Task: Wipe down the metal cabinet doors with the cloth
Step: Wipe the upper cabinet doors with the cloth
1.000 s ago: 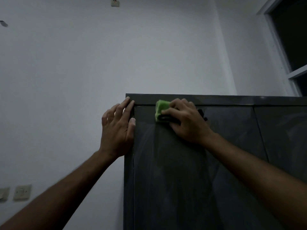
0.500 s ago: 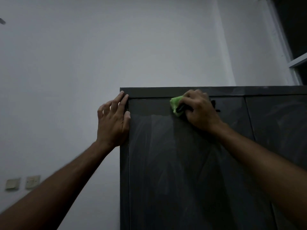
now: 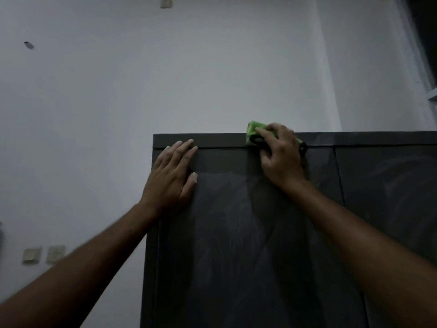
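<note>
Left hand (image 3: 171, 176): flat against the upper left corner of the left cabinet door (image 3: 236, 233), fingers straight and together, pointing up and to the right, tips reaching the seam under the top rail (image 3: 212, 140); holds nothing.

Right hand (image 3: 280, 157): fingers curled over a green cloth (image 3: 254, 130), pressing it to the top rail near the middle of the left door's width.

Green cloth: bunched, long axis roughly horizontal along the rail; left end protrudes past the fingertips and rises slightly above the cabinet's top edge. A dark strip or edge shows beneath the fingers and at the right of the hand; its nature cannot be told.

Left cabinet door: dark grey metal, tall, long axis vertical; pale smeared streaks across its face, with a darker band just under the rail.

Right cabinet door (image 3: 390, 197): same finish, similar streaks, separated from the left by a vertical seam.

Wall (image 3: 142, 79): white, behind and left of the cabinet.

Two wall switches (image 3: 43, 254): side by side, low left.

Window frame (image 3: 425, 55): far right edge, dark pane.
</note>
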